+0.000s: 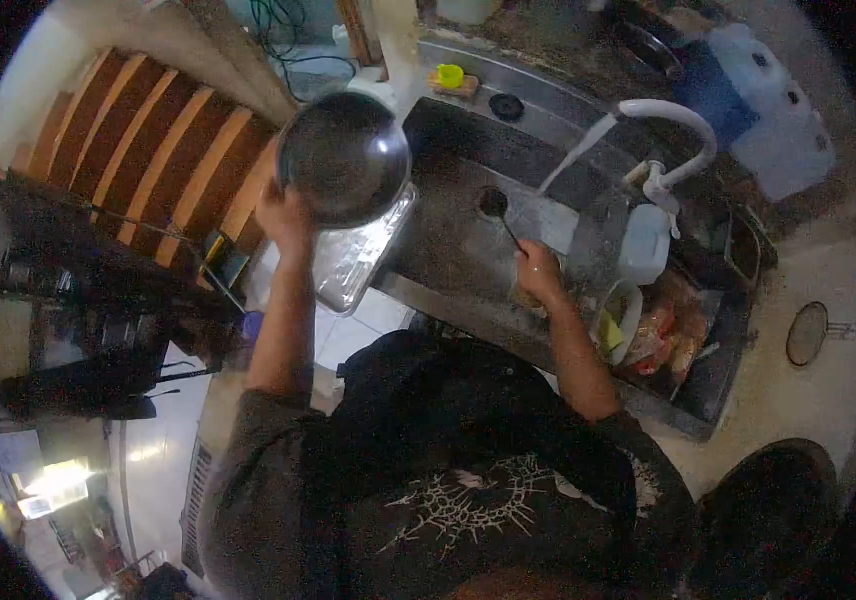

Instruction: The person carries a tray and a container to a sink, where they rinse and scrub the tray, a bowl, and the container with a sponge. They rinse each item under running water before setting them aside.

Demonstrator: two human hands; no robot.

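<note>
We had our left hand [286,215] clamped on the edge of a round, dark, glossy metal bowl [343,165], held up by the left end of a long grey metal sink [438,235], partly in front of a shiny silver rectangular tray [356,262]. Our right hand [540,272] gripped a thin, black, round-headed utensil [512,234] over the sink, near water running from a curved white faucet [693,115].

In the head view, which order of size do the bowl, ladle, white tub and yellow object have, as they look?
1. Bowl
2. White tub
3. Ladle, partly hidden by the hand
4. Yellow object

The bowl is probably nearer the camera, which may enlarge it.
</note>
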